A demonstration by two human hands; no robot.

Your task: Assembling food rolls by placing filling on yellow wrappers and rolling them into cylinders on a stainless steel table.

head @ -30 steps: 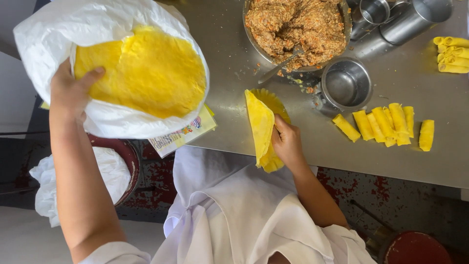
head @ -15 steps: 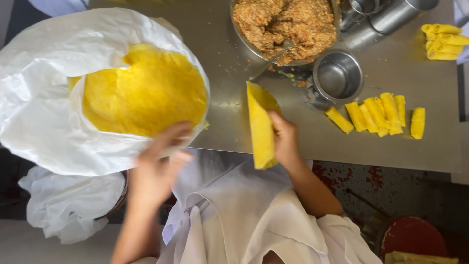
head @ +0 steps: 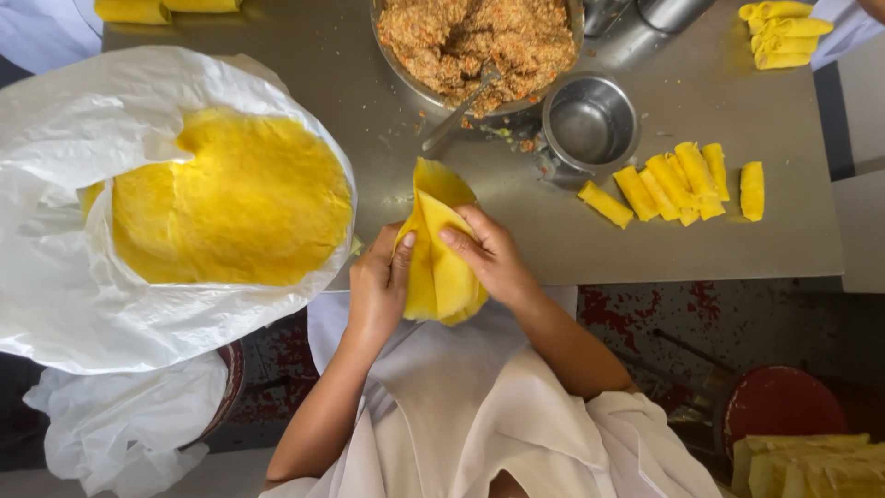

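While you stand at the near edge of the worktop (head: 756, 249), both hands are on one sheet.
Wrapper: a thin yellow wrapper (head: 441, 249), folded into a loose cone, hangs over the near edge, its tip pointing toward the bowl.
Left hand: your left hand (head: 378, 288) pinches the wrapper's left flap, thumb on top, fingers curled beneath.
Right hand: your right hand (head: 489, 255) grips the right flap, fingers pressed together across the fold.
Stack: a round pile of yellow wrappers (head: 235, 198) sits in an open white plastic bag (head: 55, 148) at the left end, spilling past the near edge.
Filling: a big metal bowl of brown minced filling (head: 479, 37) sits at the far edge, a spoon (head: 461, 111) leaning out of it.
Small bowl: a steel bowl (head: 590, 120) stands just beside the filling, toward the right.
Finished rolls: a row of yellow rolls (head: 678, 180) lies right of your hands; more rolls (head: 784, 32) sit in the far right corner.
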